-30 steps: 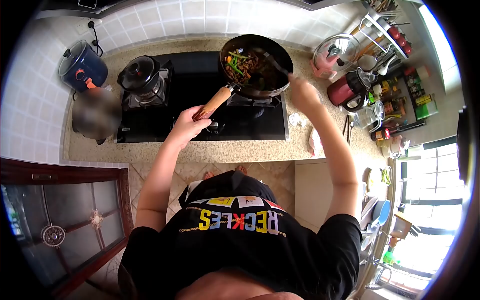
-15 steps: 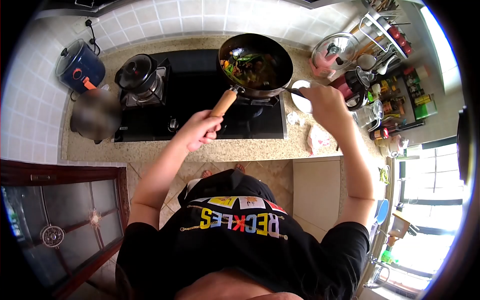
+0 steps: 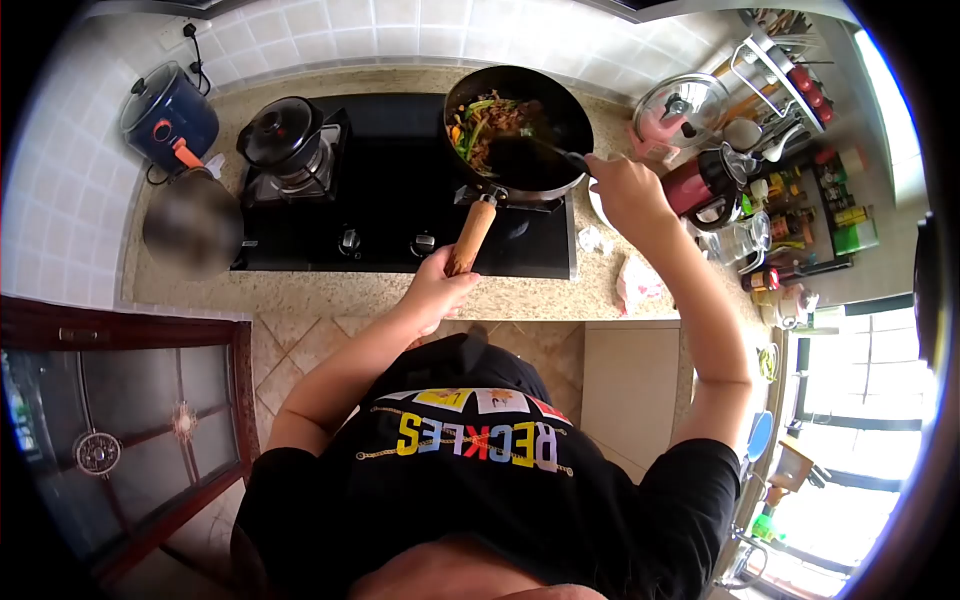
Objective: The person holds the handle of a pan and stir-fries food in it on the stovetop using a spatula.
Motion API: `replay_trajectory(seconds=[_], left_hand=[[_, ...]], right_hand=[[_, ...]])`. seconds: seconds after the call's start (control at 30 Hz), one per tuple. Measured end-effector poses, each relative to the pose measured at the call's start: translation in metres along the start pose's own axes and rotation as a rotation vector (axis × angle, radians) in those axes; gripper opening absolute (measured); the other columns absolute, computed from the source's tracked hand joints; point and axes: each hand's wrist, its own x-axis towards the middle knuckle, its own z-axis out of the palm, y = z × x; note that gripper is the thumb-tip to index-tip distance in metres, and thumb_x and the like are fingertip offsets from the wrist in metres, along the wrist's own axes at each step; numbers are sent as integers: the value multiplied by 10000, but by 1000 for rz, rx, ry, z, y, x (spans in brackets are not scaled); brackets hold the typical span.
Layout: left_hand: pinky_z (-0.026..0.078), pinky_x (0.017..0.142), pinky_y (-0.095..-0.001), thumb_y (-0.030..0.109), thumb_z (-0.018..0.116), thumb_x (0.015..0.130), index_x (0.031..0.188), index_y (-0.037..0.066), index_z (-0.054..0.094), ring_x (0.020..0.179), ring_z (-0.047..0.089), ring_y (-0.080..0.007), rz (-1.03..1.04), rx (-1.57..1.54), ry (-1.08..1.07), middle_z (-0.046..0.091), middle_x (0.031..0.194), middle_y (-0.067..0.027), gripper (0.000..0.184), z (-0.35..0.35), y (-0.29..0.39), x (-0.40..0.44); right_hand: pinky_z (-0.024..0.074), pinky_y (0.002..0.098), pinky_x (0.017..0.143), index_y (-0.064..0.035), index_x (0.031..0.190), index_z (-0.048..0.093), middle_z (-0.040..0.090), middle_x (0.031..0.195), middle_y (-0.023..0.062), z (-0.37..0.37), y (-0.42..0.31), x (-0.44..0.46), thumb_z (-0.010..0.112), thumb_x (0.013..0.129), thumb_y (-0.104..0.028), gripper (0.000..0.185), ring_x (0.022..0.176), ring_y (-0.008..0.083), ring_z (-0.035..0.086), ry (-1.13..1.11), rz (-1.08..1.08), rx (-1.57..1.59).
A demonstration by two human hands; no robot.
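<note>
My left hand (image 3: 436, 291) is wrapped round the wooden handle (image 3: 473, 235) of a dark wok (image 3: 560, 105) over the right side of the stove. Inside the wok lies a mix of browned pieces, green strips and some orange bits (image 3: 490, 125), gathered toward the left. My right hand (image 3: 627, 195), beyond the wok's right rim, grips a long cooking spatula (image 3: 570, 157) by its handle. The spatula reaches over the rim into the wok; its far end is blurred and hard to make out.
A lidded black pot (image 3: 280, 137) stands on the left burner of the black stove (image 3: 385, 215). Farther left is a blue cooker (image 3: 170, 120). Right of the stove are a plate (image 3: 598, 207), a plastic bag (image 3: 640, 283), a glass lid (image 3: 683, 105) and several bottles (image 3: 785, 215).
The wok's food has shifted left into a heap. The wok handle has swung right and nearer me with my left hand. The spatula has moved farther up over the rim.
</note>
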Motion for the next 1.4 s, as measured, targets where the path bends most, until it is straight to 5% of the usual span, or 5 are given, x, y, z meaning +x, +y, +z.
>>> replay_trajectory(seconds=[0.33, 0.77, 0.97, 1.07, 1.4], left_hand=[[231, 370, -181, 35, 580, 845, 967, 85, 433, 440, 323, -13, 16, -23, -28, 394, 671, 34, 197, -10, -3, -5], [232, 373, -192, 38, 573, 851, 964, 83, 426, 446, 331, -21, -1, 5, -37, 404, 687, 26, 191, -9, 9, -2], [280, 360, -192, 36, 573, 830, 1061, 42, 418, 460, 378, -39, -47, 32, -81, 424, 685, 3, 278, -20, 12, 3], [278, 362, -195, 39, 568, 833, 1050, 45, 411, 456, 376, -41, -57, 40, -92, 426, 687, -1, 268, -19, 13, 3], [274, 370, -194, 41, 565, 847, 1064, 39, 412, 462, 372, -39, -46, 22, -56, 424, 706, -1, 266, -12, 17, 1]], right_hand=[[530, 372, 606, -44, 832, 586, 627, 748, 139, -13, -42, -11, 577, 763, -87, 81, 716, 286, 652, -84, -115, -24], [492, 441, 756, 48, 877, 628, 639, 884, 244, -55, 37, 33, 563, 825, -221, 281, 830, 362, 636, -59, 342, 11], [476, 367, 580, 95, 794, 613, 572, 530, 122, 58, 91, 94, 601, 843, -341, 439, 479, 209, 574, -382, 550, 345], [486, 421, 648, 30, 718, 652, 576, 641, 235, 29, 39, 62, 632, 771, -360, 394, 641, 384, 596, -138, 233, 401], [505, 427, 647, -54, 747, 629, 624, 723, 156, -68, -20, -7, 613, 767, -218, 166, 713, 349, 624, -6, 98, 112]])
